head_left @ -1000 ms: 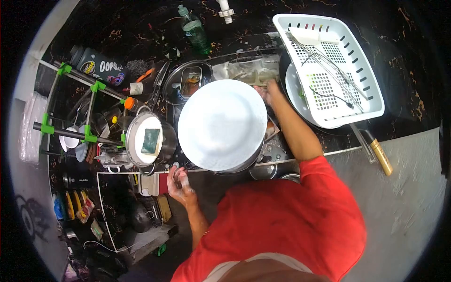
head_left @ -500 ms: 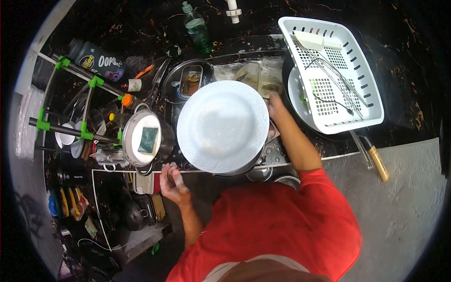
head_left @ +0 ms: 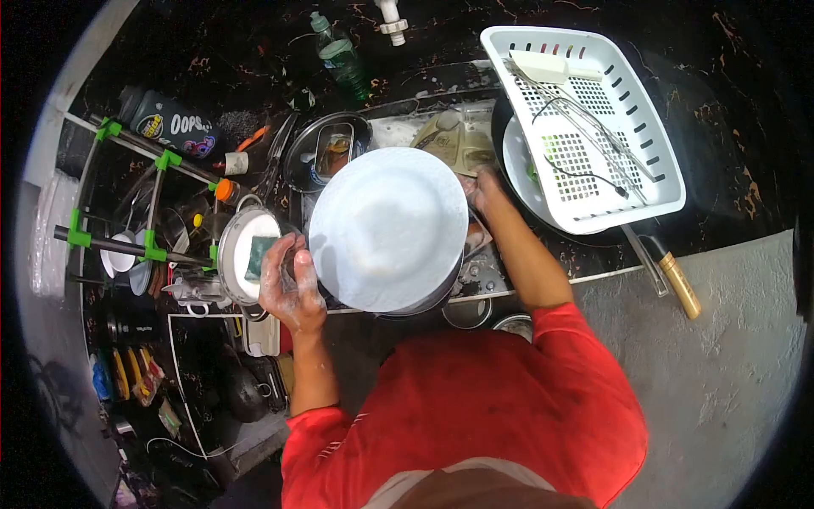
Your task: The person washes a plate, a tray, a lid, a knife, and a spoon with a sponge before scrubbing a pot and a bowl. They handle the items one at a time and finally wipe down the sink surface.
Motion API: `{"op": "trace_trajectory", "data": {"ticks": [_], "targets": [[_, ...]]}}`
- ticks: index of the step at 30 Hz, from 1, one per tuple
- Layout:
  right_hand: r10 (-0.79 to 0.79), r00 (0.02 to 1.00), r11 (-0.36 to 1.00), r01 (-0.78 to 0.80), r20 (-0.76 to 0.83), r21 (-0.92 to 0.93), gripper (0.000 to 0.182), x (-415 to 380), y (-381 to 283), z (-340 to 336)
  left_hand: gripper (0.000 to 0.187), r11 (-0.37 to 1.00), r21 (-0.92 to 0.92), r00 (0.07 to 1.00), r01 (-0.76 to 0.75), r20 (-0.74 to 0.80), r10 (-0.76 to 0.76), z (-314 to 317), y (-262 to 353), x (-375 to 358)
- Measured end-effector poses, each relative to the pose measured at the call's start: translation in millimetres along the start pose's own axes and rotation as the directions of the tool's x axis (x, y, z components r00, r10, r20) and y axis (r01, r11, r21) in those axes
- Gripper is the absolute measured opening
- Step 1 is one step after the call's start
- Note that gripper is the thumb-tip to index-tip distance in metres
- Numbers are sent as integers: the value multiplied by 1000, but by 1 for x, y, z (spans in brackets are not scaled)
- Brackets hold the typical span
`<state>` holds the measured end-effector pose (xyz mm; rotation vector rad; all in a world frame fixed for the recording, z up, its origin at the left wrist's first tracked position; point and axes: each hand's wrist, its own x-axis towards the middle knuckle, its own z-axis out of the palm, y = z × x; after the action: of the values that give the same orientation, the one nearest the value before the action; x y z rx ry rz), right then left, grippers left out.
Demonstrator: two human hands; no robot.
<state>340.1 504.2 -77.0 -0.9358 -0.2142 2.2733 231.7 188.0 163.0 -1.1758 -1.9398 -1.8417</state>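
Note:
A white plate [head_left: 386,225] with a broad rim faces up at the middle of the counter, over a dark pot whose edge shows beneath. My right hand [head_left: 485,191] is closed at the plate's upper right rim, some fingertips hidden. Just behind that hand lies a beige compartment tray [head_left: 456,140]. To the left, my left hand [head_left: 291,284], streaked with suds, has its fingers apart over the near side of a metal pot [head_left: 227,280] with white inside. Its fingertips overlap a green scouring sponge [head_left: 257,254] there.
A white slotted basket [head_left: 585,136] holding utensils tops a pan at right, a wooden handle [head_left: 681,284] jutting out. Behind stand a green soap bottle [head_left: 343,64], a tap [head_left: 392,21] and a dark pan [head_left: 298,157]. A green-jointed rack [head_left: 76,229] fills the left.
My left hand has moved up from below the pot to the sponge. My right hand stays at the plate's rim. The whole view has shifted slightly.

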Motion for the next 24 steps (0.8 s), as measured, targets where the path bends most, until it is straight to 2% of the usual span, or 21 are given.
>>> {"op": "trace_trajectory", "data": {"ticks": [1, 3, 5, 7, 9, 11, 13, 15, 17, 18, 19, 21, 22, 24], "targets": [[-2, 1000, 1000, 2, 2, 2, 32, 3, 0, -1, 21, 1000, 7, 999, -28, 46, 28, 2, 1, 3], [-44, 998, 999, 43, -34, -24, 32, 3, 3, -1, 19, 998, 27, 998, -49, 45, 48, 8, 11, 20], [-33, 999, 999, 34, 20, -32, 31, 15, 7, -14, 20, 959, 228, 976, -167, 178, 127, 15, 21, 41], [34, 999, 998, -36, 32, 45, 30, 24, 8, -21, 21, 968, 193, 962, -163, 251, 112, 36, 17, 63], [29, 999, 999, -30, 22, 36, 29, 16, -1, -13, 24, 965, 166, 924, -201, 360, 131, 63, 8, 87], [15, 1000, 999, -15, -5, 36, 27, -4, -13, 6, 30, 974, 178, 887, -140, 459, 43, 95, -13, 111], [16, 999, 999, -13, -49, 46, 26, -25, -12, 15, 37, 897, 301, 795, -325, 601, 87, 127, -30, 137], [13, 998, 998, -9, -68, 64, 25, -21, -3, 10, 42, 743, 385, 675, -547, 728, 120, 160, -53, 158], [-41, 995, 991, 29, 88, 130, 30, -3, 3, -3, 42, 631, 447, 575, -634, 818, -3, 196, -63, 169], [-22, 999, 993, 17, 37, 119, 30, -9, 4, 3, 51, 616, 475, 526, -629, 843, -114, 215, -73, 171], [-25, 1000, 995, 24, 14, 94, 29, -7, 7, 3, 51, 668, 419, 477, -615, 872, -108, 235, -96, 173], [-44, 999, 998, 43, 25, 53, 28, -8, 9, 2, 52, 688, 406, 399, -602, 899, -181, 265, -109, 164], [7, 998, 999, -9, -66, -33, 30, -16, 6, 10, 52, 690, 398, 393, -605, 903, -175, 279, -117, 159], [-9, 998, 998, 6, -58, -56, 30, -22, 5, 9, 55, 661, 410, 278, -628, 912, -301, 293, -136, 137]]}}
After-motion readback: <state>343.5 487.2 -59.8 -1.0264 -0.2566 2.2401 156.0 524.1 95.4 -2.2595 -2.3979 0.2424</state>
